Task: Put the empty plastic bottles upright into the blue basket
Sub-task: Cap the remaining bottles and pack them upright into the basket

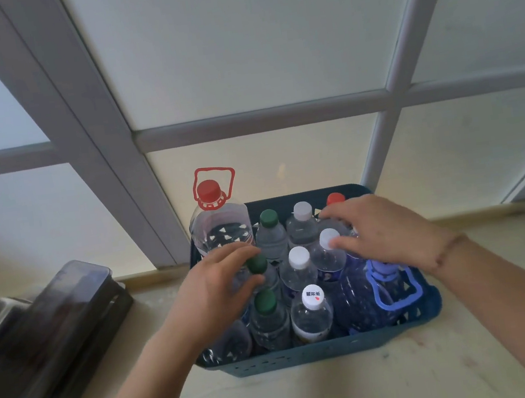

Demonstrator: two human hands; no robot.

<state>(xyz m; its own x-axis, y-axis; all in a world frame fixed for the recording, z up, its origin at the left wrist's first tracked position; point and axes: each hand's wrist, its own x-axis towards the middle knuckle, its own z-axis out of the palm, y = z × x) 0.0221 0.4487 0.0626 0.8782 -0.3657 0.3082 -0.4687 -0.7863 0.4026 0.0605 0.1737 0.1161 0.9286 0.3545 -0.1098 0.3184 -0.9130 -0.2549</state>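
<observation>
The blue basket (308, 354) stands on the counter against the window and holds several clear plastic bottles upright. A big jug with a red cap and red handle (213, 218) fills its far left corner; a big bluish jug with a blue handle (381, 296) stands at the near right. Smaller bottles have green, white and red caps. My left hand (213, 292) curls around a green-capped bottle (257, 264) in the left part. My right hand (382, 233) hovers spread over the right side, its thumb touching a white-capped bottle (328, 240).
A dark, smoky plastic lidded container (57, 346) lies on the counter at the left. Frosted window panes in a white frame (261, 120) rise right behind the basket. Beige counter (347, 394) extends in front and to the right.
</observation>
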